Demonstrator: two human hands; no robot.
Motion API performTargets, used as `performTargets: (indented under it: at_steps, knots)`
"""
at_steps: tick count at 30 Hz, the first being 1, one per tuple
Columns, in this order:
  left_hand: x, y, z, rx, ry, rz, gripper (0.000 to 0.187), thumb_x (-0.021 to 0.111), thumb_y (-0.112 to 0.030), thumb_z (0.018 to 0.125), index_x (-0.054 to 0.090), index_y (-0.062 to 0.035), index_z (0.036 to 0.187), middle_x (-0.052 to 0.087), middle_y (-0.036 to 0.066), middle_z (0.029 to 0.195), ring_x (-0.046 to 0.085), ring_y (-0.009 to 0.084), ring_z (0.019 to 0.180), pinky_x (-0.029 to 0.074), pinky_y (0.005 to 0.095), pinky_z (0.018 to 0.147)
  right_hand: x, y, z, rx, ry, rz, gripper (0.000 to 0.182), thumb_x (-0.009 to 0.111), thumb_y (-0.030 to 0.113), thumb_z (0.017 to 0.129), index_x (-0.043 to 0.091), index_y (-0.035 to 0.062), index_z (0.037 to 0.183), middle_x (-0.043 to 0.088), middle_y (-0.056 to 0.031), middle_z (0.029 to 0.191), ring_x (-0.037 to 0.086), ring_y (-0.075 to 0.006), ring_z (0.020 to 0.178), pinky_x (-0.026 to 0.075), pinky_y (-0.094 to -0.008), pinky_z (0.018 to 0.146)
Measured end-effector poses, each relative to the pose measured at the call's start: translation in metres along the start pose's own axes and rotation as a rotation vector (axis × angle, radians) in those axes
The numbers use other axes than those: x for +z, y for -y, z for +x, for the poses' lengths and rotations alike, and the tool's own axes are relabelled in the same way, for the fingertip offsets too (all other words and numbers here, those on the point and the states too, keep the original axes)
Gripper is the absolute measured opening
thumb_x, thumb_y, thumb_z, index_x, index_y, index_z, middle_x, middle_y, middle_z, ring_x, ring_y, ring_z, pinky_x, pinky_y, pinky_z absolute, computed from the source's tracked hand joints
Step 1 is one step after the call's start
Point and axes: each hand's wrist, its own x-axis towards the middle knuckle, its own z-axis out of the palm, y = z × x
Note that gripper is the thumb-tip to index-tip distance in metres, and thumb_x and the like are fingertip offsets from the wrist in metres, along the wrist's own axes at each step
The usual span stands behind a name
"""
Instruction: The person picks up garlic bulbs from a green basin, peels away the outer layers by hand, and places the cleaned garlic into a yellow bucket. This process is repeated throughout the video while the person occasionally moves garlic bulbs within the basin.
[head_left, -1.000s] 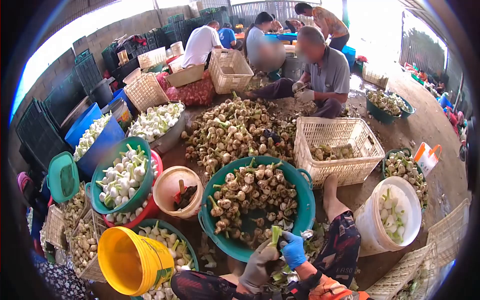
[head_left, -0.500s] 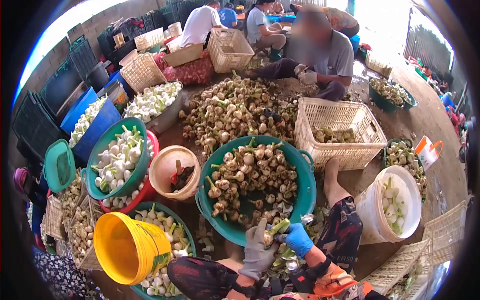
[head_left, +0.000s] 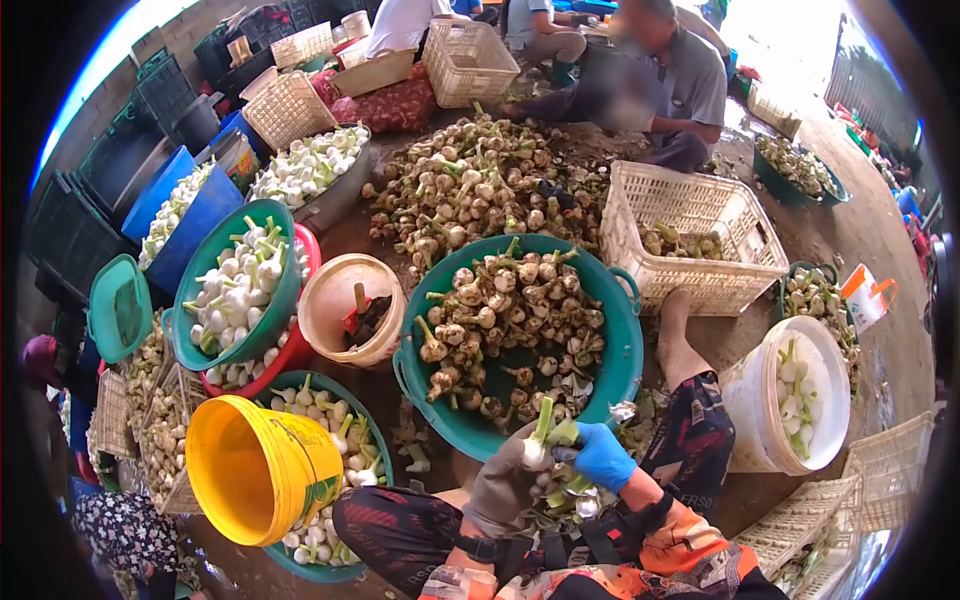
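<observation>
My left hand (head_left: 503,487), in a grey glove, is closed around a garlic bulb (head_left: 537,452) with a pale, clean side and its green stem pointing up. Close beside it is my right hand (head_left: 603,458) in a blue glove, fingers pinched together at a grey-green scrap of skin or leaf (head_left: 565,432). Something small and dark shows at those fingertips, too little of it to name. Just beyond both hands stands a green tub (head_left: 622,375) with brown, unpeeled garlic bulbs (head_left: 510,310) in it. Peelings (head_left: 575,495) lie below my hands.
A yellow bucket (head_left: 235,470) tilts over a green tub of white garlic at left. A white bucket (head_left: 735,400) with several cleaned bulbs leans at right. Farther off are a plastic crate (head_left: 690,275), a garlic heap (head_left: 480,180) and a seated person (head_left: 685,90).
The bulb has turned from lying toward my right hand to standing stem up, and looks whiter. My right hand has risen slightly, with a grey-green scrap now at its fingers. The view tilted down.
</observation>
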Motion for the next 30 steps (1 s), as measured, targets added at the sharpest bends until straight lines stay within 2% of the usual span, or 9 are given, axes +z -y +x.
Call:
performTargets:
  at_steps: [4,7,11,14,18,22,25,27,30]
  knots:
    - [0.007,-0.004,-0.002,0.053,-0.170,0.429,0.057,0.059,-0.016,0.091,0.034,-0.0042,0.140,0.061,0.006,0.093,0.057,0.0102,0.075,0.048,0.0226,0.063,-0.005,0.009,-0.006,0.107,-0.023,0.222,0.030,0.068,0.022,0.087,0.065,-0.0025,0.103,0.066,-0.0028,0.087,0.057,-0.0117,0.076,0.048,-0.0283,0.074]
    - [0.014,-0.003,-0.002,0.049,-0.222,0.507,0.065,0.062,-0.015,0.090,0.028,-0.0080,0.145,0.060,0.004,0.093,0.056,0.0093,0.079,0.049,0.0223,0.070,0.004,-0.009,-0.001,0.187,-0.138,0.250,0.024,0.069,0.009,0.084,0.065,-0.0046,0.104,0.068,-0.0055,0.090,0.060,-0.0109,0.079,0.050,-0.0267,0.073]
    - [0.000,0.036,0.004,0.576,-0.300,1.004,0.069,0.065,-0.015,0.088,0.026,-0.0015,0.143,0.057,0.008,0.106,0.058,0.0109,0.085,0.050,0.0245,0.066,0.012,-0.012,0.000,0.028,-0.204,0.259,0.019,0.066,-0.001,0.082,0.067,-0.0039,0.101,0.068,-0.0044,0.091,0.061,-0.0103,0.079,0.050,-0.0246,0.073]
    - [0.015,0.018,-0.006,0.184,-0.343,0.332,0.053,0.057,-0.029,0.093,0.040,-0.0005,0.135,0.060,0.008,0.098,0.060,0.0124,0.077,0.049,0.0229,0.061,0.004,-0.008,-0.001,0.073,-0.091,0.248,0.020,0.065,-0.001,0.082,0.067,-0.0036,0.102,0.067,-0.0031,0.089,0.060,-0.0100,0.078,0.050,-0.0241,0.072]
    - [-0.015,0.017,-0.002,-0.034,-0.095,0.146,0.053,0.039,-0.049,0.096,0.056,-0.0029,0.116,0.063,0.010,0.092,0.061,0.0144,0.070,0.045,0.0228,0.051,0.004,-0.018,0.002,0.173,-0.122,0.487,0.021,0.064,-0.002,0.082,0.066,-0.0025,0.103,0.065,-0.0016,0.090,0.058,-0.0086,0.077,0.048,-0.0234,0.070]
    - [0.001,0.026,0.010,0.367,-0.445,0.849,0.035,0.057,-0.011,0.092,0.049,0.0033,0.122,0.063,0.012,0.098,0.063,0.0153,0.080,0.053,0.0272,0.066,0.008,-0.025,0.004,0.104,-0.231,0.069,0.014,0.065,0.004,0.084,0.066,-0.0009,0.097,0.063,0.0001,0.083,0.054,-0.0078,0.072,0.046,-0.0238,0.066]
    - [0.022,0.019,0.008,0.237,-0.184,-0.030,0.039,0.057,-0.014,0.090,0.047,0.0011,0.125,0.063,0.009,0.095,0.066,0.0168,0.075,0.055,0.0292,0.064,-0.002,-0.041,0.012,-0.055,-0.342,0.091,0.017,0.061,-0.003,0.079,0.067,-0.0007,0.095,0.061,0.0003,0.081,0.054,-0.0097,0.071,0.045,-0.0246,0.064]
    - [0.010,0.011,-0.002,0.239,-0.153,-0.098,0.047,0.056,-0.010,0.088,0.043,-0.0029,0.132,0.058,0.015,0.120,0.066,0.0258,0.094,0.058,0.0314,0.071,-0.025,-0.041,0.013,0.099,-0.511,0.117,0.027,0.056,-0.006,0.076,0.067,0.0007,0.099,0.065,-0.0057,0.086,0.060,-0.0174,0.075,0.048,-0.0290,0.067]
    - [0.015,0.002,-0.004,0.315,-0.054,-0.005,0.052,0.055,-0.011,0.090,0.038,-0.0050,0.138,0.053,0.013,0.127,0.063,0.0285,0.102,0.057,0.0345,0.077,-0.038,-0.074,-0.006,-0.262,-0.336,-1.198,0.034,0.055,-0.005,0.076,0.066,0.0028,0.108,0.066,-0.0140,0.097,0.063,-0.0268,0.085,0.050,-0.0330,0.074]
